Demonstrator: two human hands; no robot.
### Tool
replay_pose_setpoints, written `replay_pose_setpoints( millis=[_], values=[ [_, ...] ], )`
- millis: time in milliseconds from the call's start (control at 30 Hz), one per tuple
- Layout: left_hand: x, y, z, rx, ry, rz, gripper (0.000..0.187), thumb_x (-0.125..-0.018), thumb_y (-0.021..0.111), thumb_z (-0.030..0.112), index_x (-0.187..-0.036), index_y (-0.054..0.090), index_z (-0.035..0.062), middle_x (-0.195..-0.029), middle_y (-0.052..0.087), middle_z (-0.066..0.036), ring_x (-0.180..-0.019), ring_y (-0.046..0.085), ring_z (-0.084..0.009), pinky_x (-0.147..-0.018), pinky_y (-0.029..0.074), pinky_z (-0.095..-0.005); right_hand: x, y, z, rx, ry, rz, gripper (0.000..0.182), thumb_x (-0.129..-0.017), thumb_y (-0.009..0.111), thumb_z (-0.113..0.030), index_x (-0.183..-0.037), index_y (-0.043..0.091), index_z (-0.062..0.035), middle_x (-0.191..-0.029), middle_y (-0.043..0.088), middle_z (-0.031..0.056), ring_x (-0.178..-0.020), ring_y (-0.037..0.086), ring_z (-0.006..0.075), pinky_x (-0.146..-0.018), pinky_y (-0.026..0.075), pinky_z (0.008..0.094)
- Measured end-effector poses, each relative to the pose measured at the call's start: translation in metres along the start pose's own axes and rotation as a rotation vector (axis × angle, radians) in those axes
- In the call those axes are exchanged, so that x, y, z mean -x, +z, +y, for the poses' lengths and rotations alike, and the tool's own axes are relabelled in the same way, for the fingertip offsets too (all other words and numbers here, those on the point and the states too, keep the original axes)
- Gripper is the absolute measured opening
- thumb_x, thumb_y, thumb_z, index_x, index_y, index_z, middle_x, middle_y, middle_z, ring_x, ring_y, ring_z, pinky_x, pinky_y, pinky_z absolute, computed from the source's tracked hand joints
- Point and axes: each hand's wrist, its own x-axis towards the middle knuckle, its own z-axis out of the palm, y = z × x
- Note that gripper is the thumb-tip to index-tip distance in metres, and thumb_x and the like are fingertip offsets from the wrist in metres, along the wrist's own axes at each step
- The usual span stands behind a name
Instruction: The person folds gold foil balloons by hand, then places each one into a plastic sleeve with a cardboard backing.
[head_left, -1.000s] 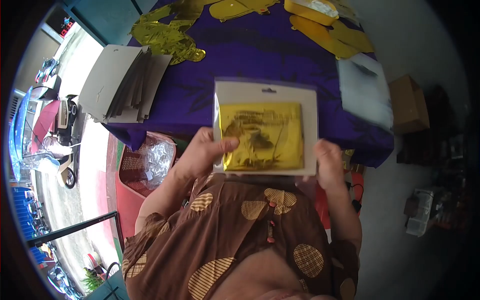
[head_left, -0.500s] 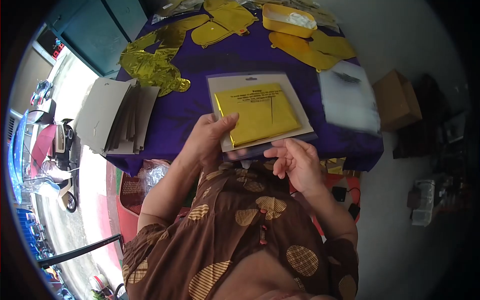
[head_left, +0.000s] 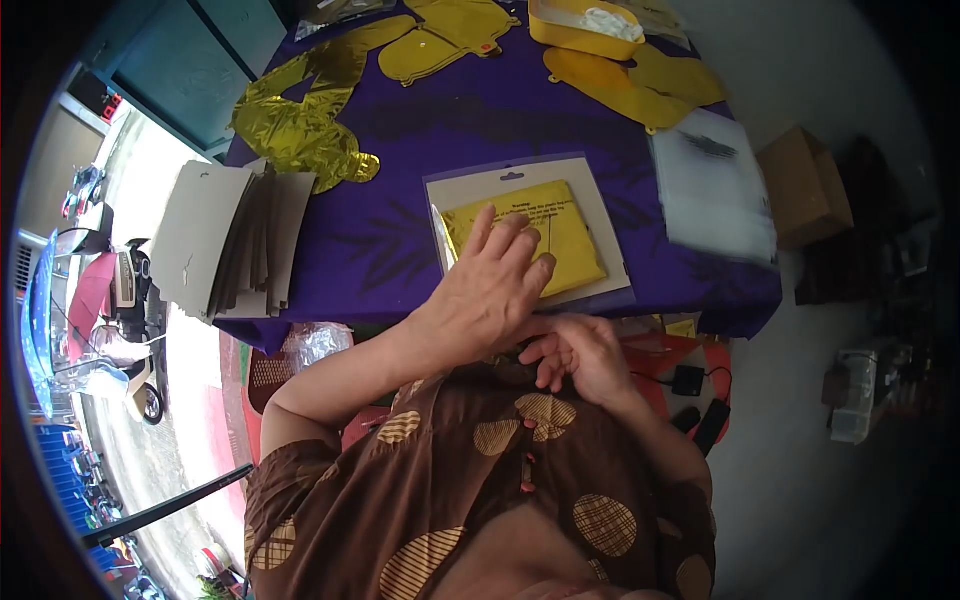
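On the near edge of the purple-covered table lies a clear plastic package point(head_left: 588, 263), with a grey backing card and a folded shiny yellow foil sheet in it. Printed warning text shows on its front, partly covered. My left hand point(head_left: 490, 275) is over the package's lower left part, its fingers apart and slightly bent, holding nothing I can see. Just below the package's bottom edge is my right hand point(head_left: 585, 360), fingers curled. Its thumb and index tips are hidden at my left wrist, so what they pinch, if anything, does not show.
Grey cards point(head_left: 205, 235) stand in a stack at the left. Shiny gold foil point(head_left: 300, 130) and flat yellow foil pieces point(head_left: 640, 90) lie farther back, near a yellow tub point(head_left: 560, 30). Clear plastic bags point(head_left: 712, 190) lie at the right, beside a cardboard box point(head_left: 805, 190).
My left hand has let go of the package's left side and moved right, over its front. The package now rests on the table edge. My right hand has moved slightly down and left.
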Motion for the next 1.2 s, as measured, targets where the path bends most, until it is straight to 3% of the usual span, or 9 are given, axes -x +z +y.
replay_pose_setpoints(
  millis=[567,967,1200],
  values=[
    [-0.004,0.015,0.001,0.054,-0.041,0.061,0.052,-0.066,0.073,0.012,-0.111,0.050,0.0005,-0.105,0.050,-0.018,-0.109,0.050,-0.0379,-0.099,0.039,-0.0526,-0.016,-0.001,0.018,0.005,-0.054,-0.117,0.041,-0.102,0.041,-0.028,-0.101,0.062,0.0064,-0.084,0.069,0.0196,-0.056,0.066,0.0202,-0.048,0.050,0.0278],
    [-0.002,0.016,-0.004,0.033,-0.054,0.096,0.059,-0.062,0.075,0.011,-0.115,0.051,0.0030,-0.106,0.051,-0.015,-0.110,0.050,-0.0363,-0.099,0.038,-0.0531,-0.012,0.003,0.013,-0.002,0.007,-0.086,0.041,-0.101,0.044,-0.029,-0.101,0.064,0.0074,-0.082,0.069,0.0202,-0.056,0.066,0.0210,-0.047,0.051,0.0282],
    [-0.005,-0.004,-0.010,0.087,-0.082,0.141,0.058,-0.066,0.079,0.019,-0.114,0.053,0.0004,-0.112,0.055,-0.018,-0.111,0.051,-0.0382,-0.098,0.040,-0.0512,-0.005,0.021,-0.036,0.148,-0.024,-0.084,0.035,-0.100,0.046,-0.022,-0.098,0.065,0.0070,-0.079,0.069,0.0175,-0.053,0.064,0.0171,-0.046,0.049,0.0248]
  ],
)
